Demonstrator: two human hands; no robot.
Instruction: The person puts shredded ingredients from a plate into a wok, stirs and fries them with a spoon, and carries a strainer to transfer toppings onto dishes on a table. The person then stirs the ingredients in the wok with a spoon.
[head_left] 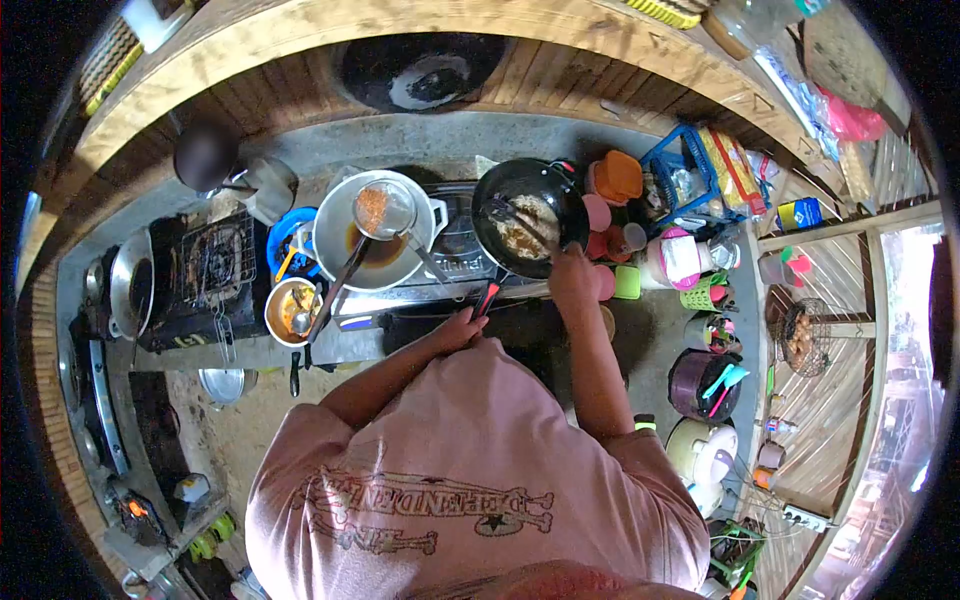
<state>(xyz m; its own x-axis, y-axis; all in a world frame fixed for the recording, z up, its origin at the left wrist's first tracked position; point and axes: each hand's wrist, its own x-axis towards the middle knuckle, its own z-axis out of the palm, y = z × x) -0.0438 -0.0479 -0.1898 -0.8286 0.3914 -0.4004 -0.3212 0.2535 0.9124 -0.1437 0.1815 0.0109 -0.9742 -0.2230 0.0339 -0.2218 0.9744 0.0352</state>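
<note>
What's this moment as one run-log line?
Left hand: on wok handle | Right hand: holding utensil in wok | Wok: food inside | Pot: left of wok

A pale wooden beam (pixel 400 38) curves across the top, with a slatted wooden wall (pixel 575 80) behind it. A grey worktop (pixel 365 347) runs below and turns down the right, above a drab floor (pixel 265 410). Bright daylight enters at far right, beside a split-bamboo wall (pixel 845 395) framed in timber.

Smooth metal wok (pixel 515 182), matt cloth shirt (pixel 450 430)
</note>
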